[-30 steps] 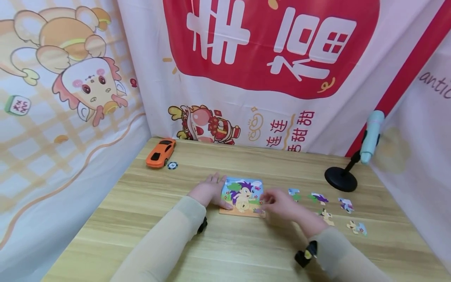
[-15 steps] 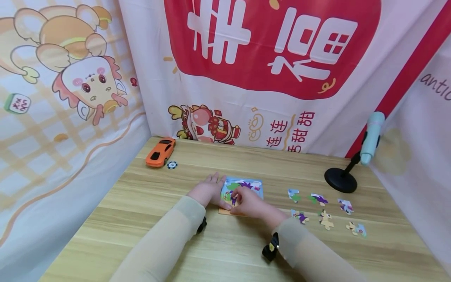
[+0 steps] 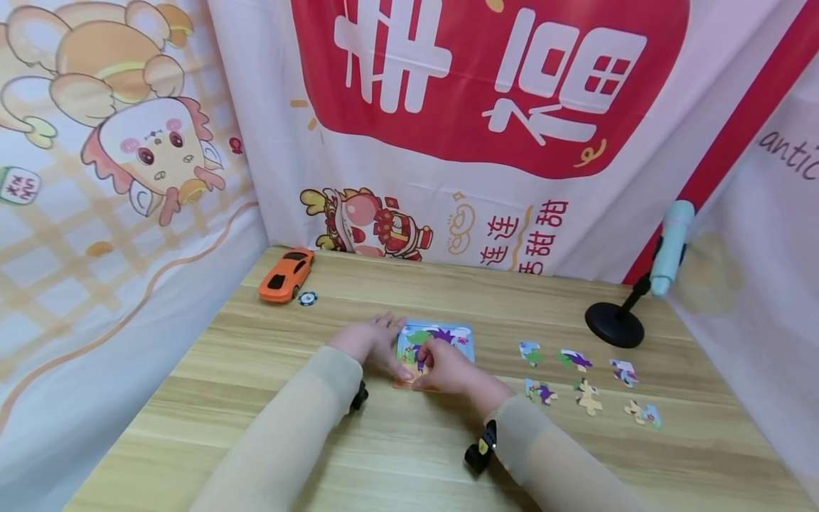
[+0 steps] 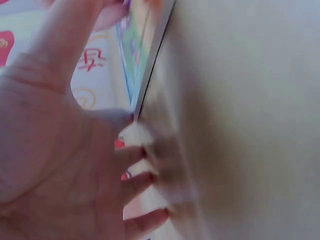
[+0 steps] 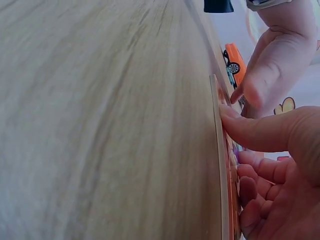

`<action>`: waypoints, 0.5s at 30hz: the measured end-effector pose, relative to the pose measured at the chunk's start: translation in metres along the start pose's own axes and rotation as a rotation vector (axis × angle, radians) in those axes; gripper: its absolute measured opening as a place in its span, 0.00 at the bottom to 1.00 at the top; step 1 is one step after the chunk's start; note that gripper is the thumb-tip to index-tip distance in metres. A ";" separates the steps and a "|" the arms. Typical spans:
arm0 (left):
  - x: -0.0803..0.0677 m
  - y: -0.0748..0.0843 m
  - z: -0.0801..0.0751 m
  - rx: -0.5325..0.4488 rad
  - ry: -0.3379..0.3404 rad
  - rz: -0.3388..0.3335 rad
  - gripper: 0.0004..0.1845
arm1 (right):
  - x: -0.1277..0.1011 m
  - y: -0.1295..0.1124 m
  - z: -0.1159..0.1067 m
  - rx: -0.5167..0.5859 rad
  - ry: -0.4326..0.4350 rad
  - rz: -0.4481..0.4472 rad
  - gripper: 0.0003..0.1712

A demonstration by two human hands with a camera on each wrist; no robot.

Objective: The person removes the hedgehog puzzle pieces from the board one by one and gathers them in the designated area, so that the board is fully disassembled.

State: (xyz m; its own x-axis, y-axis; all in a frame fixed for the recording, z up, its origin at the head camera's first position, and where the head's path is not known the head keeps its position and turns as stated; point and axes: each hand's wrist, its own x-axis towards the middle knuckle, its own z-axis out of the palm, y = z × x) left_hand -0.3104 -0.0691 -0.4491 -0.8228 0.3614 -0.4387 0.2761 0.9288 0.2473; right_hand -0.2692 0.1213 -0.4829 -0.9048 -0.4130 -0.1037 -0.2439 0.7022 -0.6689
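resting flat with straight fingers, the left hand (image 3: 367,340) steadies the left edge of the puzzle board (image 3: 448,338) lying mid-table on the wooden table (image 3: 409,455). the right hand (image 3: 448,368) sits on the board's near part, fingers curled down onto it; whether it pinches a piece i cannot tell. loose puzzle pieces (image 3: 585,380) lie scattered well to the right.

You see a matt, pale wood-grain worktop (image 3: 409,455), a glossy printed cardboard puzzle board (image 3: 441,341), a shiny orange plastic toy car (image 3: 286,274) far left, and printed cloth backdrop (image 3: 486,107).
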 end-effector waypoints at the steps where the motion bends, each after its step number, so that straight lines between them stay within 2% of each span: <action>1: -0.001 -0.001 -0.002 0.013 -0.011 -0.004 0.74 | 0.000 -0.001 0.000 -0.003 0.000 -0.004 0.25; 3: -0.009 0.002 -0.008 0.040 -0.024 -0.008 0.76 | 0.000 -0.002 0.000 -0.003 0.000 -0.011 0.25; 5: -0.008 0.001 -0.006 0.073 -0.018 -0.003 0.78 | 0.000 -0.003 0.000 0.002 0.002 -0.012 0.26; 8: -0.007 0.003 -0.003 0.060 0.003 -0.025 0.77 | -0.001 -0.005 -0.003 0.018 0.011 -0.011 0.25; 11: -0.007 0.005 -0.003 0.046 -0.003 -0.068 0.76 | -0.002 -0.007 -0.004 0.062 0.018 0.020 0.19; 15: -0.011 0.009 -0.005 0.044 -0.003 -0.088 0.75 | -0.004 -0.008 -0.003 0.200 0.016 0.093 0.06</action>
State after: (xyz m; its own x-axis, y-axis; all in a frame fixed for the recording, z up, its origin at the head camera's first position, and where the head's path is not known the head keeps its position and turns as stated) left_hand -0.3012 -0.0648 -0.4371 -0.8434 0.2782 -0.4596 0.2241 0.9597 0.1697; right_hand -0.2648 0.1189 -0.4753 -0.9260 -0.3415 -0.1613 -0.0864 0.6072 -0.7898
